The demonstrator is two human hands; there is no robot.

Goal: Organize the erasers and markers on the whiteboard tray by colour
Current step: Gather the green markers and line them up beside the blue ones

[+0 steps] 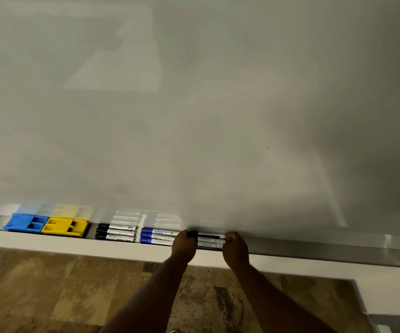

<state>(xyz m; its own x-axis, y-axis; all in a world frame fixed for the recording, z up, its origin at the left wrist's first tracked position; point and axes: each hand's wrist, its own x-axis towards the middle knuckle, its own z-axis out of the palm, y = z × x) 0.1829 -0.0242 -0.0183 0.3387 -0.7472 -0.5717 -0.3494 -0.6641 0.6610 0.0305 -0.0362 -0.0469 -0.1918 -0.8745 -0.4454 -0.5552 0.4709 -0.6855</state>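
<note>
Head view, looking down along a whiteboard: we see the left hand [184, 246] and the right hand [235, 248] closed over the two ends of a small stack of dark-capped markers [210, 239] lying lengthwise in the whiteboard tray [314, 248]. The left fingers are pressed against the capped ends and the right fingers against the tail ends, so the stack is pinched between the two hands; we cannot tell how many markers it holds, since the lower ones are partly hidden. Just left of the left hand, and touching it, lie the blue markers [157, 236], three stacked front to back with caps pointing left. Further left, after a short gap, sit the black markers [116, 233], also three, caps to the left. Beyond them the yellow eraser [65, 227] rests in the tray, touching the blue eraser [26, 222] at its left side. Pale reflections of all these items show on the whiteboard [218, 104] above. Both bare forearms rise from the bottom edge over a brown mottled floor [50, 289].
</note>
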